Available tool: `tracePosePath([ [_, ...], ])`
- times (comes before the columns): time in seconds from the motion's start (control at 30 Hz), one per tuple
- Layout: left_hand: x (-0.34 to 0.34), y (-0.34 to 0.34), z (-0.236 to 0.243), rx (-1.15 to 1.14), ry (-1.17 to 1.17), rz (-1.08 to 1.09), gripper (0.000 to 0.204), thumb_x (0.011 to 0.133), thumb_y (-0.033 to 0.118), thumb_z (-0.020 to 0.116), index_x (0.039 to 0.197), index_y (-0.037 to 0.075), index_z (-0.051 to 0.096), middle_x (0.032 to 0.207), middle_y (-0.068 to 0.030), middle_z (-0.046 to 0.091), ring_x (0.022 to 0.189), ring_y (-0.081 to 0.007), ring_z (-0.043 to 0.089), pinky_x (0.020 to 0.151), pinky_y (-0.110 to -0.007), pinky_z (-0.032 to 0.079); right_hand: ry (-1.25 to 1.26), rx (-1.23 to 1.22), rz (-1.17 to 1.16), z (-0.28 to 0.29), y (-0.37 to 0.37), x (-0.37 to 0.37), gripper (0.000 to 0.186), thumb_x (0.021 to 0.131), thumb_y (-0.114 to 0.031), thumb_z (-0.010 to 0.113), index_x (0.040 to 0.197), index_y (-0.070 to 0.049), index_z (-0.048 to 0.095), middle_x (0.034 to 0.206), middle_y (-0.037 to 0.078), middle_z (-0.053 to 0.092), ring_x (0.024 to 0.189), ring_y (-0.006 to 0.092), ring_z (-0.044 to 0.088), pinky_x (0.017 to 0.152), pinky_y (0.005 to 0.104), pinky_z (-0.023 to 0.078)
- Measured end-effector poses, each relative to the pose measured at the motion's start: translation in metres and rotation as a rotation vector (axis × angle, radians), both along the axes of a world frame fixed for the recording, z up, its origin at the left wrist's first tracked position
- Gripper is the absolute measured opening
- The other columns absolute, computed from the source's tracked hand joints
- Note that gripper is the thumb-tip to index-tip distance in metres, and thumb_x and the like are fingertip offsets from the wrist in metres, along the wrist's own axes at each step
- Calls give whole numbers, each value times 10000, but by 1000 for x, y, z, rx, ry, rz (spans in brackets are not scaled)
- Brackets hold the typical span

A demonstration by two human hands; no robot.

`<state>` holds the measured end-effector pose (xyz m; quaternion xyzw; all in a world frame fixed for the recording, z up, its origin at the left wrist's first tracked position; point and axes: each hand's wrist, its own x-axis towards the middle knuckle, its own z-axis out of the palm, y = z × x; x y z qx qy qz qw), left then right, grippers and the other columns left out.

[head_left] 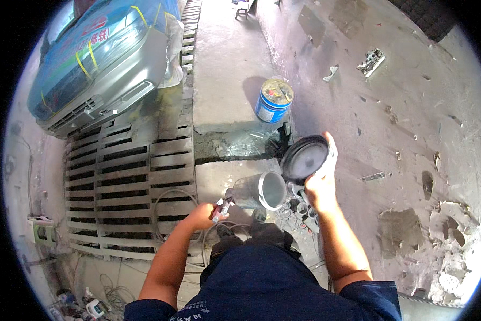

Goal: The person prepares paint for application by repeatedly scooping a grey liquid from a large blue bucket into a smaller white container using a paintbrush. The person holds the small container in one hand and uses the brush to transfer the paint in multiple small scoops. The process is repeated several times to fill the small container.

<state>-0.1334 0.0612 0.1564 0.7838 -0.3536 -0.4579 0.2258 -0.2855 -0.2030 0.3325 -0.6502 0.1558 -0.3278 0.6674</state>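
Observation:
My left hand (pixel 200 218) is closed around what looks like a spray gun (pixel 223 207), with a dark red body and silver knobs, held low in front of my left leg. Just beyond it, a grey cylindrical bucket (pixel 272 191) leans with its round mouth tilted to the right. My right hand (pixel 321 187) grips the right edge of a round black lid (pixel 304 159), its ringed face turned up, above and to the right of the bucket. Several used cups (pixel 300 208) lie on the floor beside the bucket.
A vehicle (pixel 144 69) covered in film stands at the upper left. Slotted floor grating (pixel 123 195) runs along the left, with a hose (pixel 157 211) over it. Ahead, a blue pail (pixel 273 101) stands by an open pit (pixel 235 145). Debris (pixel 371 62) dots the right floor.

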Motion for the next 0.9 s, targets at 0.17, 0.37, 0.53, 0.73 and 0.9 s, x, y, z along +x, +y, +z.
tracePosePath([
  [0.17, 0, 4, 4, -18, 22, 45, 506, 803, 497, 661, 856, -4, 621, 713, -123, 618, 636, -215, 540, 649, -375, 443, 472, -398, 298, 23, -25, -14, 1103, 638, -414, 842, 1442, -15, 200, 1346, 220, 421, 1227, 321, 442, 1041, 407, 350],
  [0.37, -4, -6, 14, -111, 9, 75, 424, 792, 385, 705, 977, 8, 644, 677, -101, 603, 607, -169, 510, 605, -338, 429, 628, -916, 503, 25, -2, -10, 1046, 627, -435, 817, 1425, -30, 276, 1290, 277, 420, 1177, 442, 433, 1014, 479, 371],
  [0.53, -6, -5, 19, -74, 76, 68, 422, 804, 391, 697, 964, 5, 638, 729, -92, 623, 643, -160, 517, 637, -332, 436, 561, -1088, 555, 28, -1, -7, 1012, 591, -409, 828, 1413, -98, 327, 1323, 261, 389, 1175, 444, 418, 998, 491, 378],
  [0.73, -6, -1, 8, -50, 122, 11, 432, 808, 408, 695, 935, 0, 633, 740, -106, 634, 662, -169, 540, 651, -338, 444, 397, -1235, 744, 36, -8, -4, 1012, 546, -302, 839, 1413, -131, 344, 1368, 235, 361, 1241, 416, 386, 1010, 478, 378],
  [0.9, -12, -7, 15, -82, 8, 11, 387, 813, 374, 677, 944, 12, 644, 780, -198, 642, 697, -315, 610, 667, -409, 466, 395, -1187, 737, 30, -18, -8, 1029, 559, -332, 862, 1425, -125, 345, 1424, 218, 318, 1250, 412, 388, 1020, 479, 364],
])
